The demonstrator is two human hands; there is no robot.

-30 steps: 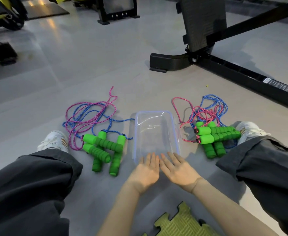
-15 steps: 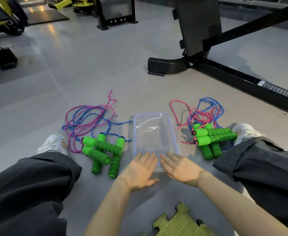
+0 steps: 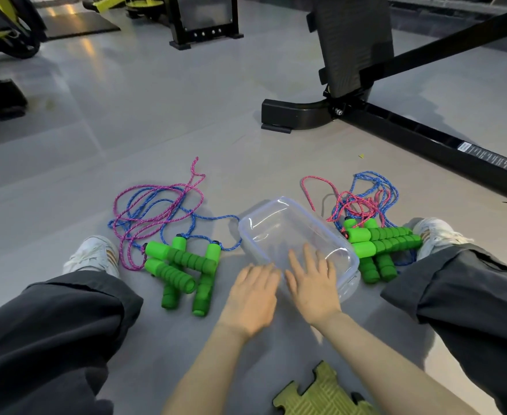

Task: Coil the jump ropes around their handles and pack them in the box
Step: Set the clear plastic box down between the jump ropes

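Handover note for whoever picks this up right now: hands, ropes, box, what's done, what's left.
Hands: the left hand is open and flat by the near left corner of the clear box, holding nothing. The right hand is open, with its fingers spread over the box's near rim.
Box: on the floor between the legs, nothing inside.
Ropes: the left rope pile and the right rope pile flank the box, four green handles each, cords loose.
Done: nothing coiled or packed.
Left: coil every rope round its handles, then box them.
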